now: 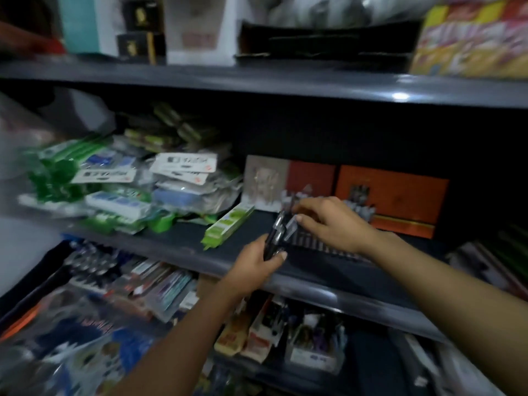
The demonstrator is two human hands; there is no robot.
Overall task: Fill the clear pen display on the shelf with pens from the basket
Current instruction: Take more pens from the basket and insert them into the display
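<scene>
At frame centre, the left hand (258,260) is gripping a bundle of pens (276,234) as stock while the right hand (328,221) is pinching 1 pen tip, apparently feeding the clear display (323,244) on the shelf (177,247).

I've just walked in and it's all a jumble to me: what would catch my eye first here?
Two hands at the middle shelf: the left hand grips a bunch of dark pens, and the right hand pinches one at its top. Behind stands an orange box; green packets pile up on the left.

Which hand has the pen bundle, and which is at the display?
The left hand grips the bundle of dark pens, curled round its lower end. The right hand reaches over the pen display, fingers at the pen tips.
</scene>
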